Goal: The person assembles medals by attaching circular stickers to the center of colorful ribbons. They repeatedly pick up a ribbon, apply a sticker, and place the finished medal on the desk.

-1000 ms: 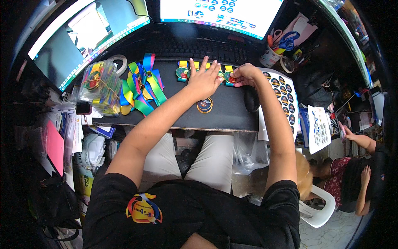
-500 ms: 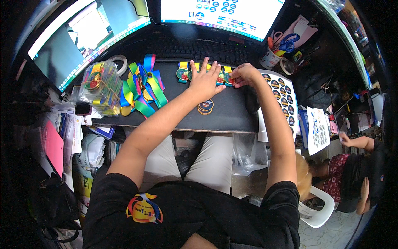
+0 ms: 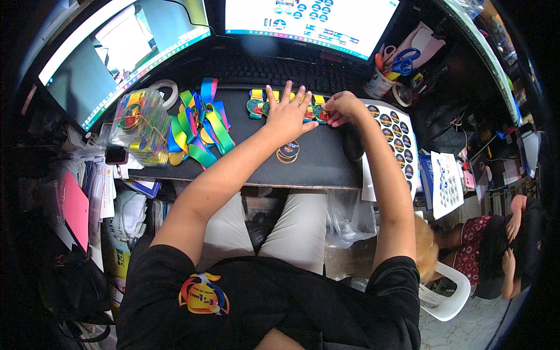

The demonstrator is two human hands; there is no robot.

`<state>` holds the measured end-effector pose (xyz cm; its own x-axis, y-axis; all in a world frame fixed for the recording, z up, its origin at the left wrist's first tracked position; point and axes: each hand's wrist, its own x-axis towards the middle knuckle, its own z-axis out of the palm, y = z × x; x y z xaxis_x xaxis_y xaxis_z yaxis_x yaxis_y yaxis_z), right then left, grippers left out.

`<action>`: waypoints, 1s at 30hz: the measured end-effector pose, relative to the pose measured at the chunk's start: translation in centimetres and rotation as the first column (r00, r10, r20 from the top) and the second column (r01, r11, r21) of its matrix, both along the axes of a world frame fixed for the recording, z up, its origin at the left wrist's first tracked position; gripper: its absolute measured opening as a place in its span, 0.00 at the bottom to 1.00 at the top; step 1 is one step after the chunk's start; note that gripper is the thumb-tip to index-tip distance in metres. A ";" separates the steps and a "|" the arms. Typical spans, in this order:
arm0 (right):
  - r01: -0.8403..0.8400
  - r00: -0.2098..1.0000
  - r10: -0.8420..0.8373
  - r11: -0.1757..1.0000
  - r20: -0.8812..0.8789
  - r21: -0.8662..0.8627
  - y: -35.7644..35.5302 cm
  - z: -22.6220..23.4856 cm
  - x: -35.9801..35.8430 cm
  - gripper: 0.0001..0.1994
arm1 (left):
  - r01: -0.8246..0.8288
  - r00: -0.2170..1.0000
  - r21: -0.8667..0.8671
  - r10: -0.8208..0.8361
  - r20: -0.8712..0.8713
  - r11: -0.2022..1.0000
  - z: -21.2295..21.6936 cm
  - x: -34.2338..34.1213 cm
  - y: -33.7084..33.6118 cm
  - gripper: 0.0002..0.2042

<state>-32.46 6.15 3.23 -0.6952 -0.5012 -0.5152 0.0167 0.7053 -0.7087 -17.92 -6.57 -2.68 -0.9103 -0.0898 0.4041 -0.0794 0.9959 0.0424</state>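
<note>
A row of round medals (image 3: pixel 255 108) with yellow ribbon tops lies on the black desk below the keyboard. My left hand (image 3: pixel 288 114) rests flat across the row, fingers spread, hiding the middle medals in part. At the right end, my right hand (image 3: pixel 346 109) has its fingers curled in and the tips closed on the edge of the last medal (image 3: pixel 319 114). Nearer to me sits a small overlapping pile of round, dark-faced discs (image 3: pixel 289 150) with gold rims. Left of the hands is a heap of multicoloured ribbons (image 3: pixel 220 129) with gold medals among them.
Clear plastic cases (image 3: pixel 153 133) stand banded together at the left, near a tape roll (image 3: pixel 169 88). A black mouse (image 3: pixel 353 146) and a sheet of round stickers (image 3: pixel 398 137) lie right. Behind are a keyboard (image 3: pixel 256 74) and a scissors cup (image 3: pixel 378 86). Another person (image 3: pixel 493 251) is at far right.
My hands hold almost the same place on the medals. At the far right, the other person's raised hand has come down towards their body.
</note>
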 end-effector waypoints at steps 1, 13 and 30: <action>-0.007 1.000 0.007 1.000 0.004 0.003 0.0 -0.1 0.0 0.09 | -0.003 1.000 -0.002 0.003 0.003 1.000 -0.1 0.0 0.0 0.38; -0.083 0.558 0.090 0.995 -0.825 0.052 -2.9 1.0 3.6 0.15 | -0.084 0.980 0.168 0.112 -0.162 0.982 3.1 3.9 -0.7 0.36; -0.636 0.341 0.216 0.770 -0.915 -0.055 -17.8 1.8 18.7 0.14 | -0.121 0.852 0.648 0.414 -0.321 0.752 2.4 21.3 -5.5 0.20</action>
